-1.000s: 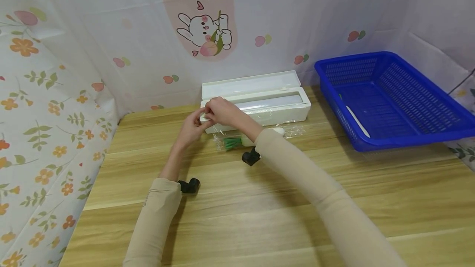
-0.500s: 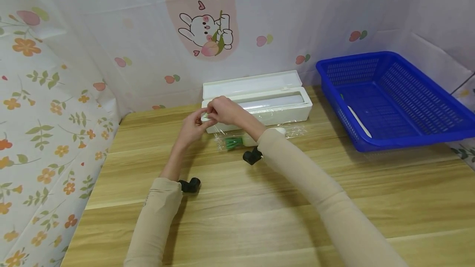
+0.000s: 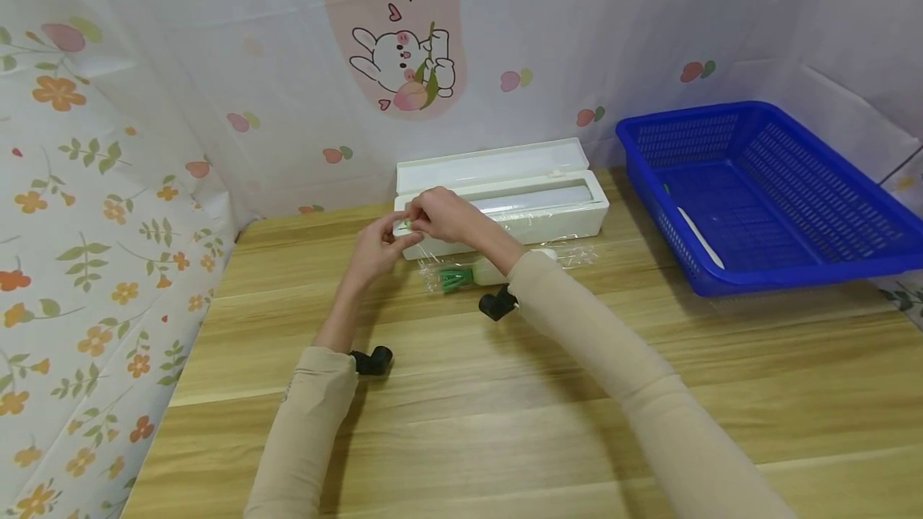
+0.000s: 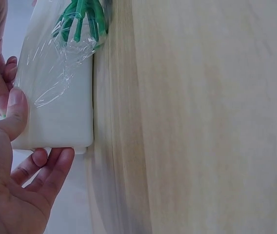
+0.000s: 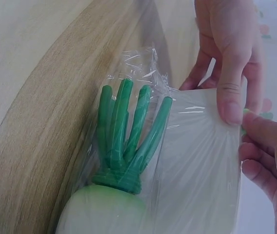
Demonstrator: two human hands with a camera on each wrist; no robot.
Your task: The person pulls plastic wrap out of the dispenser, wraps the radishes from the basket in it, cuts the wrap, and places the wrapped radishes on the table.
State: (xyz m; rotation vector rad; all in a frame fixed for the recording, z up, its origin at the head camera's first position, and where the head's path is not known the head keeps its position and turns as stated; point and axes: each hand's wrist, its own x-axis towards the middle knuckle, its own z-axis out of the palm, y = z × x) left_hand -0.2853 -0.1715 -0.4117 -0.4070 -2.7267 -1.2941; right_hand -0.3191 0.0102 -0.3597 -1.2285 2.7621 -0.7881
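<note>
A white cling film dispenser box (image 3: 587, 223) lies with its lid (image 3: 497, 166) raised and a film roll (image 3: 534, 200) inside. Clear film hangs over its front and covers a white radish (image 5: 102, 212) with green stems (image 5: 133, 141), lying along the box's front. At the box's left end, my left hand (image 3: 376, 251) grips the corner, thumb on top and fingertips against the end face. My right hand (image 3: 445, 216) pinches a small green piece (image 5: 246, 113), largely hidden by the fingers, at the box's top edge, right beside the left thumb.
On the right stands a blue plastic basket (image 3: 721, 279) holding a slim white item (image 3: 699, 239). Black wrist-camera mounts (image 3: 373, 360) sit at both wrists. A printed curtain (image 3: 288, 62) closes off the back and left of the wooden table (image 3: 447, 423).
Both hands stay at the box's left end with almost no movement. The whole head view has shifted slightly, so things sit a little farther right in it.
</note>
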